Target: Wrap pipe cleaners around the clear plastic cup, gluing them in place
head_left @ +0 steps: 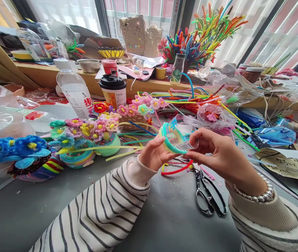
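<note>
Both hands hold a clear plastic ring with a barcode (pixel 184 146), apparently a cut piece of bottle, with turquoise and pale yellow pipe cleaner around it. My left hand (pixel 153 153) grips its left side, thumb on top. My right hand (pixel 210 147) pinches its right edge between thumb and fingers. Below them on the grey table lie a red pipe cleaner (pixel 176 171) and black-handled scissors (pixel 208 192). The scissors' blades are partly hidden under my right hand.
Pipe-cleaner flower pots (pixel 107 144) stand at left, near a water bottle (pixel 72 89) and a lidded paper cup (pixel 113 92). Loose pipe cleaners (pixel 185 99) lie behind my hands. A sandpaper sheet (pixel 286 162) is at right. A cluttered ledge (pixel 143 84) runs along the windows.
</note>
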`<action>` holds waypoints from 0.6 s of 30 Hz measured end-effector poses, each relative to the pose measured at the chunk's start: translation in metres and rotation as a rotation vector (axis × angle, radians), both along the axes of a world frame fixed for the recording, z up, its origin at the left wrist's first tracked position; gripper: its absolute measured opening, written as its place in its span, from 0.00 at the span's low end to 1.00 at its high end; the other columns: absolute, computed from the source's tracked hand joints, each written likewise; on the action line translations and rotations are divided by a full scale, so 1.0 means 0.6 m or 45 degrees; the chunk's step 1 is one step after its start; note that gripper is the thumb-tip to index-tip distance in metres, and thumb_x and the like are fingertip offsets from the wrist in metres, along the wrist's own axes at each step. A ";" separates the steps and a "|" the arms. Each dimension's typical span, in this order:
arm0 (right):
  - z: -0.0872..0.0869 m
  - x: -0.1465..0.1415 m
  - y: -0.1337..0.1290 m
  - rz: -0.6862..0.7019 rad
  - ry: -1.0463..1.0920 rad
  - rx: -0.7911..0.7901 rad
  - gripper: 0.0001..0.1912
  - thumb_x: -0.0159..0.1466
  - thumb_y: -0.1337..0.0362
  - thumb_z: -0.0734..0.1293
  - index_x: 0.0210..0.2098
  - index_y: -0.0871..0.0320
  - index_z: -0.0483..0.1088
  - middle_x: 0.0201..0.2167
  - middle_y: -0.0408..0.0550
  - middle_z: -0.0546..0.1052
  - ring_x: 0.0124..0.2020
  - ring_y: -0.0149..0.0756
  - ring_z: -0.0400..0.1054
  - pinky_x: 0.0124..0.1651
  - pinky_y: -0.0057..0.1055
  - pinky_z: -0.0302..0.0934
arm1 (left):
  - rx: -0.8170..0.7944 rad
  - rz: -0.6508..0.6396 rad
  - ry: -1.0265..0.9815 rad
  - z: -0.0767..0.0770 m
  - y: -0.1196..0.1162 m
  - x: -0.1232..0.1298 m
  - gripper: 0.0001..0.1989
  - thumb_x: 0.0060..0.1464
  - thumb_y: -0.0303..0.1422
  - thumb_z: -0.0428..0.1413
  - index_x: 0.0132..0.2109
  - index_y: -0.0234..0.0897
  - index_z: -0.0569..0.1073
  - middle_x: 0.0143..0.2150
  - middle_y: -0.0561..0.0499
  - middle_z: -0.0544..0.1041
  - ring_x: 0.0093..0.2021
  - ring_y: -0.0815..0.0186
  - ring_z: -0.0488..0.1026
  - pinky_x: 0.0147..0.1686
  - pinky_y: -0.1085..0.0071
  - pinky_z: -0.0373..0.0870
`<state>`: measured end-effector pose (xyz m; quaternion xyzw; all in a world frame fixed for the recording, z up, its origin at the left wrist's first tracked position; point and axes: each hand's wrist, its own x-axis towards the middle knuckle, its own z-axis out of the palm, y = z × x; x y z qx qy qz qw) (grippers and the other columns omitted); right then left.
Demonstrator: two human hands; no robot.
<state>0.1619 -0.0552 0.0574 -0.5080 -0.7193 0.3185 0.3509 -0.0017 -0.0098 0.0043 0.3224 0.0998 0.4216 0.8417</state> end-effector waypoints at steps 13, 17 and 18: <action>-0.008 -0.003 0.003 -0.049 -0.041 0.033 0.11 0.52 0.60 0.68 0.31 0.55 0.61 0.22 0.41 0.74 0.22 0.30 0.69 0.26 0.25 0.63 | -0.160 -0.084 -0.042 -0.006 0.004 0.000 0.29 0.48 0.34 0.50 0.57 0.31 0.54 0.48 0.41 0.72 0.46 0.60 0.71 0.41 0.71 0.69; -0.010 -0.001 0.005 -0.074 -0.123 0.103 0.10 0.52 0.60 0.67 0.31 0.56 0.64 0.20 0.41 0.73 0.21 0.30 0.68 0.26 0.26 0.62 | -0.175 -0.085 0.026 -0.008 0.005 0.000 0.28 0.48 0.36 0.50 0.56 0.30 0.56 0.47 0.40 0.72 0.46 0.59 0.71 0.44 0.67 0.68; -0.010 0.001 0.006 -0.084 -0.161 0.132 0.10 0.53 0.59 0.67 0.31 0.56 0.65 0.20 0.41 0.73 0.21 0.30 0.67 0.26 0.26 0.61 | -0.178 -0.091 0.033 -0.008 0.006 0.000 0.28 0.48 0.36 0.50 0.56 0.30 0.57 0.47 0.40 0.72 0.46 0.59 0.71 0.44 0.66 0.67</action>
